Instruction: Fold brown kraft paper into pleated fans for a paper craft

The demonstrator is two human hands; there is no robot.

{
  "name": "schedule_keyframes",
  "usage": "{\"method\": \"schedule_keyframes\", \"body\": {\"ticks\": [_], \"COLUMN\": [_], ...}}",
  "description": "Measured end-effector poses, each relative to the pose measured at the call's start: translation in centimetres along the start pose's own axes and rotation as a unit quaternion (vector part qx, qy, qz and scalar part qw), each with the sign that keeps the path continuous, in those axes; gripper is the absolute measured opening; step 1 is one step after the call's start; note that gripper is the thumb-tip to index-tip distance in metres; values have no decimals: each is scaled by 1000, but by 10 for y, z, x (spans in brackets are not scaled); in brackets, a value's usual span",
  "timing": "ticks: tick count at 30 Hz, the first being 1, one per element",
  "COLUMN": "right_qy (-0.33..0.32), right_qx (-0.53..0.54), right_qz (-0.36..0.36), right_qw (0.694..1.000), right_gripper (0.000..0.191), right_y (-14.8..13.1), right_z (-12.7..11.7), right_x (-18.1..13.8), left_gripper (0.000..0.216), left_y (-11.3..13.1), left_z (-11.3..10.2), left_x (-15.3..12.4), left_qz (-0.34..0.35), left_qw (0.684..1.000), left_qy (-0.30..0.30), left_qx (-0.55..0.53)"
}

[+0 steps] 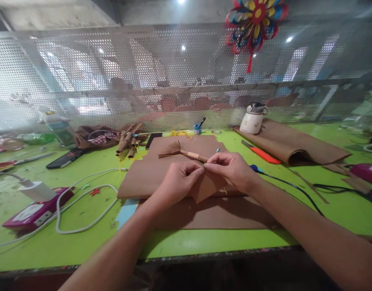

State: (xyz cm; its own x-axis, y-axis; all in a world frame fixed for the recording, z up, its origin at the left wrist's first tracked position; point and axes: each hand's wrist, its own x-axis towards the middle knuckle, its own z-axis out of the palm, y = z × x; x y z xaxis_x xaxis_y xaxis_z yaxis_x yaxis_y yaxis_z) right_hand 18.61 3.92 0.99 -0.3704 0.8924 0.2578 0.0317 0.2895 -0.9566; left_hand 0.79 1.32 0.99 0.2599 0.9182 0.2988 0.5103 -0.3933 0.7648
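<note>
Brown paper piece (pixel 206 188) is pinched between the fingertips of left hand (pixel 181 180) and right hand (pixel 231 169), nearside of the fringed roll (pixel 193 155).

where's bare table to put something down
Green table is bare along its near edge, below the brown paper between the forearms, and between the leftmost phone and rolled bundles. Crowded around the purple power strip, white cable, left hand and right hand.

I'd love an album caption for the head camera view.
Left hand and right hand, fingers pinched, meet over brown paper on a bright green table.
</note>
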Motion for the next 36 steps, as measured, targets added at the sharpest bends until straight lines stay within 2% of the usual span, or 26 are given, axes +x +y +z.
{"method": "schedule_keyframes", "body": {"ticks": [7,15,21,31,36], "right_qy": [7,-2,-10,7,20], "right_qx": [55,29,47,27,7], "right_qz": [35,37,69,68,48], "right_qw": [998,999,996,997,999], "right_gripper": [24,31,32,30,32], "right_y": [3,7,5,8,9], "right_z": [2,0,3,-2,-3], "right_x": [1,3,2,5,6], "left_gripper": [28,31,29,27,26], "left_y": [-1,0,0,-5,-6], "left_z": [0,-1,-2,1,1], "left_x": [2,4,3,3,5], "left_qz": [-20,-30,-57,6,-41], "left_qw": [999,995,992,998,995], "left_qy": [-12,-37,-46,-36,-32], "left_qx": [-27,-87,-99,-53,-86]}}
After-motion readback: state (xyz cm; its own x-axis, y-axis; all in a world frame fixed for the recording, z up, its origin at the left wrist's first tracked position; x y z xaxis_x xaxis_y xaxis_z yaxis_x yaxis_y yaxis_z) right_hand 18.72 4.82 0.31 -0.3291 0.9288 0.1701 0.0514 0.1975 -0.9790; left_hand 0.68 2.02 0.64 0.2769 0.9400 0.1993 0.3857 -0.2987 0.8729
